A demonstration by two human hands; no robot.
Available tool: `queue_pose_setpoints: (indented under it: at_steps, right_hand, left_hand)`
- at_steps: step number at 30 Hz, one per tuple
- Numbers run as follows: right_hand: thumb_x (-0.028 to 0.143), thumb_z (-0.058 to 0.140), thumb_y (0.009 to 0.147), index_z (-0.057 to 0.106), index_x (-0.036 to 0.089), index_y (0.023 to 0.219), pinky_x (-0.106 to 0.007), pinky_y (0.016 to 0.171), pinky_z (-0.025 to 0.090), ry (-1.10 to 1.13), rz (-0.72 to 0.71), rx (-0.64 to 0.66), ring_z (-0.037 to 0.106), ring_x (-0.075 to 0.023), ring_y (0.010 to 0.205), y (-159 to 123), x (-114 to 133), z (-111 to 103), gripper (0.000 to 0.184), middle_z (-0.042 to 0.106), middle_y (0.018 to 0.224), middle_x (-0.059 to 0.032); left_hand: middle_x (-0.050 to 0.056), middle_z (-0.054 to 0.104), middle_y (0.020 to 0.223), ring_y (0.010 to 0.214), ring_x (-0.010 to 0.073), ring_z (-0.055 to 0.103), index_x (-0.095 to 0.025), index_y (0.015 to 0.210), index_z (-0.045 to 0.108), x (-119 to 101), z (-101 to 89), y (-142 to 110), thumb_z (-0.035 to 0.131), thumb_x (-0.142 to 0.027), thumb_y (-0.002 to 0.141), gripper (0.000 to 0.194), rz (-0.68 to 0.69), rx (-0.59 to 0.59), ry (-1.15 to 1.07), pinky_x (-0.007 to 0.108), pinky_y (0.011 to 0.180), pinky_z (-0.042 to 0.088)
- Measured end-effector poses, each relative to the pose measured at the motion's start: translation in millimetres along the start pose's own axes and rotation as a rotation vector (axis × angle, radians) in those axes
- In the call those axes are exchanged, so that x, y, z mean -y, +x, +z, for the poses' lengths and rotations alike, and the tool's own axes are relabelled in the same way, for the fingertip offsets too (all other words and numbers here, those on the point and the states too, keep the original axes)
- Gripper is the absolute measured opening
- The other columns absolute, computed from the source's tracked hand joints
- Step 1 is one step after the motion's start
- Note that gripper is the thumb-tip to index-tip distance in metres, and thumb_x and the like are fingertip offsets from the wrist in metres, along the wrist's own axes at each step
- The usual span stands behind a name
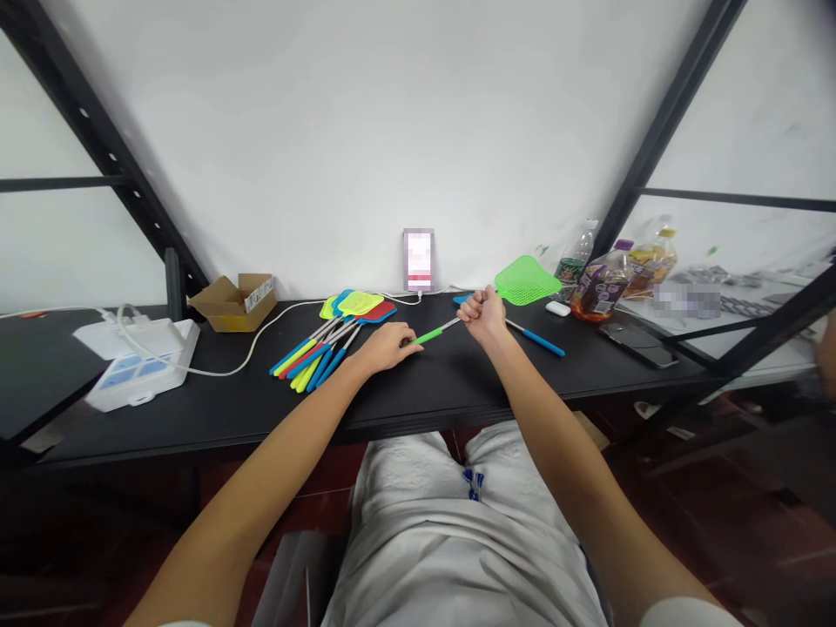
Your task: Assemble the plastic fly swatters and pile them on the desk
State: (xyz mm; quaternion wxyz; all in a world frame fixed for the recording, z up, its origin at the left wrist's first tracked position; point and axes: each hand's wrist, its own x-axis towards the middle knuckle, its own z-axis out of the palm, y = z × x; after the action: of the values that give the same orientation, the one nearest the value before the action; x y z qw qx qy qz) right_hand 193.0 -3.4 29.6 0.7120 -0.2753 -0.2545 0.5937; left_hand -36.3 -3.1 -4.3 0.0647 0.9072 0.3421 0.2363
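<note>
A green fly swatter (528, 280) is held slantwise above the black desk, its mesh head up to the right. My left hand (390, 347) is closed at the end of its green handle. Higher up, my right hand (482, 313) is wrapped round the metal shaft near the head. Behind the right hand lies a blue fly swatter (543, 341), partly hidden by that hand and wrist. Left of my left hand rests a pile of several fly swatters (320, 348) with yellow, blue and red heads and handles.
An open cardboard box (236, 305) and a white power strip case (147, 361) stand at the left. A phone (419, 261) leans on the wall. Drink bottles (604, 279), a white earbud case (557, 308) and a dark phone (638, 345) are at the right.
</note>
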Motion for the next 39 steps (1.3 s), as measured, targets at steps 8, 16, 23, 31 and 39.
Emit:
queue_pose_setpoints:
  at_steps: [8,16,23,31,39]
  right_hand:
    - [0.045,0.023,0.105,0.024,0.023,0.064,-0.022,0.034,0.020,0.027,0.010,-0.007,0.011,-0.0100,0.038,0.5,0.9,-0.5,0.046,0.012,0.046,0.0095]
    - [0.050,0.022,0.105,0.026,0.023,0.063,-0.023,0.035,0.020,0.063,0.003,-0.003,0.011,-0.0097,0.038,0.6,1.8,-1.1,0.050,0.013,0.045,0.0093]
    - [0.050,0.021,0.105,0.027,0.023,0.063,-0.022,0.036,0.020,0.065,-0.003,-0.001,0.012,-0.0094,0.038,2.6,2.0,-3.5,0.050,0.015,0.044,0.0093]
    - [0.051,0.022,0.105,0.026,0.023,0.063,-0.023,0.036,0.020,0.066,0.006,-0.010,0.013,-0.0091,0.038,2.2,3.2,-2.8,0.050,0.013,0.046,0.0091]
    - [0.051,0.021,0.105,0.026,0.023,0.063,-0.023,0.036,0.020,0.048,-0.002,-0.019,0.013,-0.0092,0.039,1.6,3.5,-1.8,0.050,0.013,0.046,0.0089]
  left_hand:
    - [0.004,0.059,0.079,0.071,0.0165,0.053,-0.018,0.077,0.066,-0.2,-0.9,0.1,0.060,-0.047,0.090,0.033,0.018,0.008,0.018,0.029,0.065,0.036]
    - [0.004,0.058,0.077,0.070,0.0167,0.052,-0.017,0.076,0.066,-1.0,-2.0,-0.2,0.060,-0.046,0.090,0.033,0.014,0.008,0.026,0.029,0.065,0.036]
    - [0.005,0.058,0.077,0.070,0.0168,0.052,-0.017,0.075,0.066,0.3,-2.4,-0.7,0.058,-0.048,0.091,0.035,0.016,0.013,0.049,0.029,0.065,0.036]
    - [0.005,0.060,0.080,0.072,0.0168,0.053,-0.017,0.077,0.067,-1.4,-4.3,-0.7,0.057,-0.048,0.092,0.036,-0.002,0.032,0.084,0.029,0.066,0.037]
    - [0.004,0.059,0.077,0.069,0.0159,0.052,-0.016,0.076,0.066,1.2,-3.1,-0.9,0.058,-0.047,0.091,0.035,0.007,0.018,0.062,0.028,0.064,0.035]
